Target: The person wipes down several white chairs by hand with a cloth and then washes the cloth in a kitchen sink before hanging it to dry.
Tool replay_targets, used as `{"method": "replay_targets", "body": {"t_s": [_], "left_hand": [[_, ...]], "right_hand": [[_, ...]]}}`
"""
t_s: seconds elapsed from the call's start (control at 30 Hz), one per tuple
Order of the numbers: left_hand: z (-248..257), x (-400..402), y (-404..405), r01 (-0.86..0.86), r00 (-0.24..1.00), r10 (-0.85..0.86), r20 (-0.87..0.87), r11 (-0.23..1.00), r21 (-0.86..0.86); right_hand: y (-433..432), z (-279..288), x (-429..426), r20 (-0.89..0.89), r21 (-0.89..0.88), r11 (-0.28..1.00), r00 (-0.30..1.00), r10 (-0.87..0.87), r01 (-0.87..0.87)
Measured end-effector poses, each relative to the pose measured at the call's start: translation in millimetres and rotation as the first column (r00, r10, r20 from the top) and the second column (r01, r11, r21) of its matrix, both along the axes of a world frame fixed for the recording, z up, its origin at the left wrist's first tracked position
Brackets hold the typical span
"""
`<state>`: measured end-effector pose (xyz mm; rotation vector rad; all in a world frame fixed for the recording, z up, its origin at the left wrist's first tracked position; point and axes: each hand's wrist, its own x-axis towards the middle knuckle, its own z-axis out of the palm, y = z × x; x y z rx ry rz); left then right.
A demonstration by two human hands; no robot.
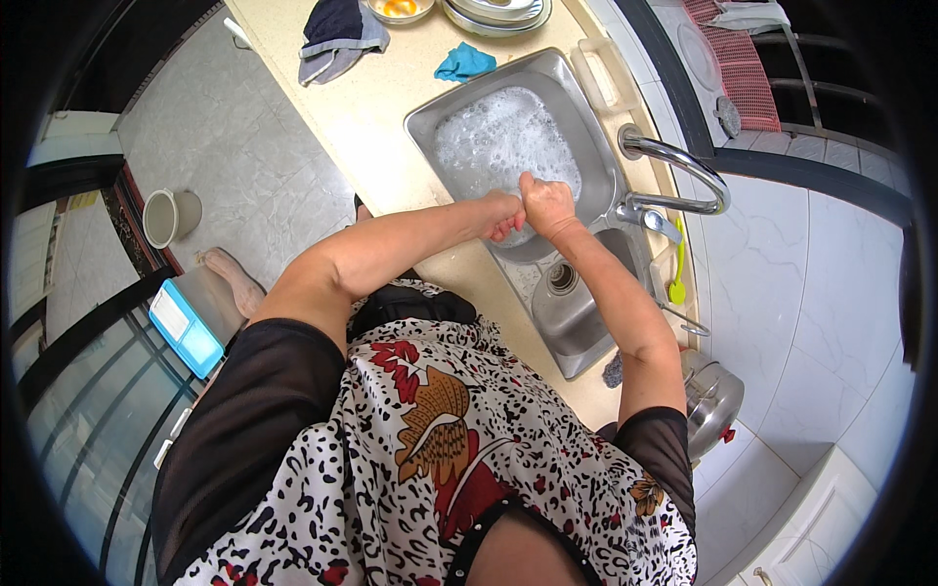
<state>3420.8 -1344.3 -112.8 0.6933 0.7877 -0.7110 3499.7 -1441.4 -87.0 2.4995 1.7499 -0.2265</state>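
My left hand (504, 216) and my right hand (548, 205) meet over the near end of the large basin of a stainless steel sink (595, 157). Both are curled into fists, touching at the fingers and thumbs. Whatever may be inside them is hidden, so a grip on something cannot be made out. Below lies soapy water with white foam (506, 135), covering the basin's bottom. A chrome faucet (696, 165) arches on the right of the basin, its spout turned away from the water. The smaller basin (579, 315), with a drain strainer (562, 278), sits beneath my right forearm.
A teal cloth (464, 63), a dark towel (343, 36), stacked plates (502, 22) and a bowl with orange residue (399, 7) rest on the counter (337, 110). Along the wall are a plastic container (604, 77), a green brush (677, 282) and a steel pot (714, 403).
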Motion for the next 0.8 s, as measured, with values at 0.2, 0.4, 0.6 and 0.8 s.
{"method": "replay_targets", "body": {"t_s": [0.2, 0.4, 0.6, 0.8], "left_hand": [[-17, 8, 13, 0.119, 0.985, -0.136, 0.105, 0.981, 0.153], [-26, 17, 56, 0.046, 0.950, -0.031, 0.312, 0.998, -0.041], [5, 4, 96, -0.137, 0.892, 0.212, 0.398, 0.968, -0.209], [3, -1, 108, -0.239, 0.839, 0.374, 0.395, 0.906, -0.349]], "right_hand": [[10, 7, -3, -0.082, -0.139, 0.966, 0.970, -0.230, 0.218], [-16, -8, 5, -0.857, -0.059, 0.847, 0.408, -0.315, 0.529], [-19, 41, -9, -0.896, -0.438, 0.488, -0.324, -0.304, 0.755], [-24, 67, -17, -0.933, -0.329, 0.418, -0.225, -0.280, 0.847]]}}
